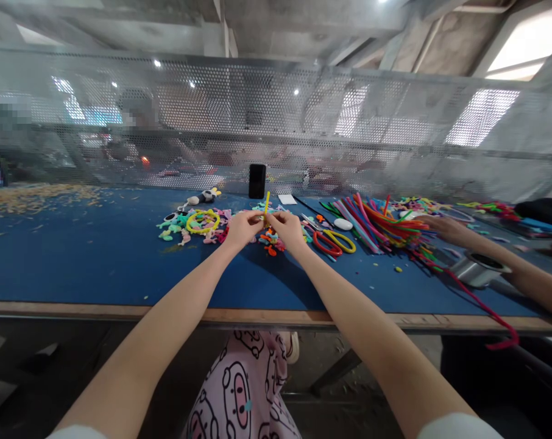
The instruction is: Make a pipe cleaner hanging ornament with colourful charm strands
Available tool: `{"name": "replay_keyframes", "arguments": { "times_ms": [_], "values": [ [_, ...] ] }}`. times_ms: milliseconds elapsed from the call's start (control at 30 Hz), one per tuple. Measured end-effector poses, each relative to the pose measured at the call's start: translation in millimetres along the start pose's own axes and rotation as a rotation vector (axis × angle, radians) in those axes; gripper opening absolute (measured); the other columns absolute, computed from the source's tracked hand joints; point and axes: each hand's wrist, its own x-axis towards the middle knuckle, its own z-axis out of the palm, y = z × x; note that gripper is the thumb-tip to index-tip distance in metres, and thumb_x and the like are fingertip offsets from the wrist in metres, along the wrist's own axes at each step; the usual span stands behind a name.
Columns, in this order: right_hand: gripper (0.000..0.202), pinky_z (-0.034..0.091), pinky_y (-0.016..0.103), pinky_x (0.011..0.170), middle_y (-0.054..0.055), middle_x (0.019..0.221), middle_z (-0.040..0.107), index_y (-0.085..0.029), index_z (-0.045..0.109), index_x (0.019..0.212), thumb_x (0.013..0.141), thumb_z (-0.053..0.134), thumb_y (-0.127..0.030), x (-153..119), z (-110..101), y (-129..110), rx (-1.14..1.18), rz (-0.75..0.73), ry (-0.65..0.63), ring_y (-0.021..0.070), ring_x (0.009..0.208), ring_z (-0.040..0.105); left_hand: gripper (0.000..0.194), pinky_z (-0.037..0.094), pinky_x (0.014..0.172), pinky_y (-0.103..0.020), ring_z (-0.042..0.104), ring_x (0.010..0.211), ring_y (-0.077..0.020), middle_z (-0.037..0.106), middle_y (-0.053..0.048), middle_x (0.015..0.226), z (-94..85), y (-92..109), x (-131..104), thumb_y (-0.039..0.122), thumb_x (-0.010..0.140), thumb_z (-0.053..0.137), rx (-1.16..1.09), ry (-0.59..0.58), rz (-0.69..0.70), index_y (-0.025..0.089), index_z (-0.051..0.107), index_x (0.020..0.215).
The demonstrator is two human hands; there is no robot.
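Observation:
My left hand and my right hand meet above the middle of the blue table. Between their pinched fingertips is a yellow fuzzy stem, whose upper end sticks up; its lower part is mostly hidden by the fingers. Small colourful fuzzy pieces lie under and around both hands. A yellow fuzzy ring rests on more such pieces to the left. Just right of my right hand lie scissors with red handles and scissors with yellow handles.
A black phone stands at the back. Bundled colourful stems lie at the right, where another person's hand reaches in beside a metal can. A perforated metal screen rises behind the table.

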Motion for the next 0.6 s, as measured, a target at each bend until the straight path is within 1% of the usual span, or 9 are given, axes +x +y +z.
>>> {"name": "replay_keyframes", "arguments": {
  "times_ms": [167,233,333,433,533,600],
  "values": [
    [0.02,0.05,0.03,0.067,0.002,0.076,0.074,-0.02,0.075,0.078,0.07,0.072,-0.038,1.4,2.3,0.0,0.126,0.034,-0.056,0.0165,0.069,0.064,0.025,0.056,0.07,-0.032,0.069,0.063,-0.02,0.074,-0.004,0.071,-1.5,6.4,-0.6,0.015,0.07,0.076,-0.106,0.114,-0.068,0.016,0.077,0.095],
    [0.02,0.051,0.03,0.068,0.002,0.076,0.073,-0.021,0.074,0.078,0.068,0.074,-0.038,2.1,3.7,2.4,0.171,0.054,-0.046,0.0162,0.069,0.064,0.027,0.057,0.069,-0.031,0.069,0.064,-0.0201,0.074,-0.005,0.073,-2.0,11.2,-2.1,0.016,0.072,0.077,-0.124,0.138,-0.066,0.016,0.076,0.099],
    [0.023,0.052,0.03,0.066,0.001,0.073,0.072,-0.02,0.073,0.079,0.065,0.076,-0.039,2.7,5.2,6.2,0.245,0.122,-0.032,0.0152,0.065,0.063,0.031,0.057,0.071,-0.032,0.07,0.066,-0.0206,0.075,-0.005,0.076,-1.9,15.3,-3.8,0.017,0.072,0.079,-0.133,0.16,-0.053,0.017,0.076,0.103],
    [0.028,0.052,0.03,0.066,0.002,0.073,0.072,-0.019,0.073,0.08,0.064,0.079,-0.041,2.3,6.2,8.0,0.293,0.17,-0.023,0.0145,0.063,0.062,0.024,0.057,0.072,-0.033,0.07,0.068,-0.0208,0.075,-0.006,0.076,-0.7,14.1,-3.8,0.019,0.071,0.08,-0.116,0.168,-0.053,0.017,0.077,0.095],
    [0.031,0.053,0.03,0.069,0.002,0.076,0.073,-0.019,0.073,0.08,0.062,0.082,-0.043,1.5,7.8,7.9,0.324,0.171,-0.021,0.0145,0.065,0.064,0.012,0.057,0.07,-0.033,0.069,0.066,-0.0201,0.075,-0.006,0.073,0.6,11.7,-3.6,0.023,0.072,0.079,-0.084,0.165,-0.051,0.017,0.076,0.082],
    [0.033,0.054,0.03,0.07,0.002,0.077,0.073,-0.019,0.072,0.08,0.06,0.084,-0.043,1.1,9.1,7.4,0.374,0.187,-0.008,0.0143,0.066,0.064,0.01,0.057,0.068,-0.032,0.069,0.064,-0.0195,0.075,-0.006,0.073,1.0,11.4,-4.0,0.024,0.073,0.079,-0.063,0.18,-0.038,0.017,0.075,0.077]
  ]
}}
